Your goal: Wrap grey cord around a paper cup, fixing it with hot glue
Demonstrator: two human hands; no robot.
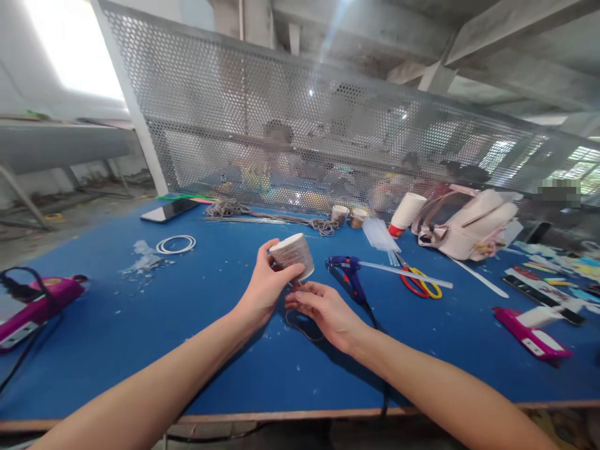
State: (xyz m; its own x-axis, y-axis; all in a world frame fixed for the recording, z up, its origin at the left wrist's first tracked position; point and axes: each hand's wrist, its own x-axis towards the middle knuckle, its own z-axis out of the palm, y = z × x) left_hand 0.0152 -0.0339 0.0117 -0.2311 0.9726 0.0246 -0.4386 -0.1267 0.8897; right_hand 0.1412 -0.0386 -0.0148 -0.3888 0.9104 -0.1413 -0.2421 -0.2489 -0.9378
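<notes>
A paper cup (295, 251) with grey cord wound round its side lies tilted in my left hand (262, 278), whose fingers and thumb close round it. Just below the cup, my right hand (323, 309) has its fingertips pinched together on a thin grey cord (304, 334), which hangs in a loop beneath them. The exact spot where the fingertips meet the cord is partly hidden. To the right of both hands a blue hot glue gun (349, 272) rests on the blue table (225, 369), with a long clear glue stick (407, 274) in its back.
Grey cord bundles (229, 209), two small cups (359, 217), stacked paper cups (407, 212) and a pink bag (473, 222) line the mesh partition (201, 94). Scissors (419, 284) lie right. Left are a white cord coil (175, 244), a tablet (169, 210) and a magenta power strip (42, 303).
</notes>
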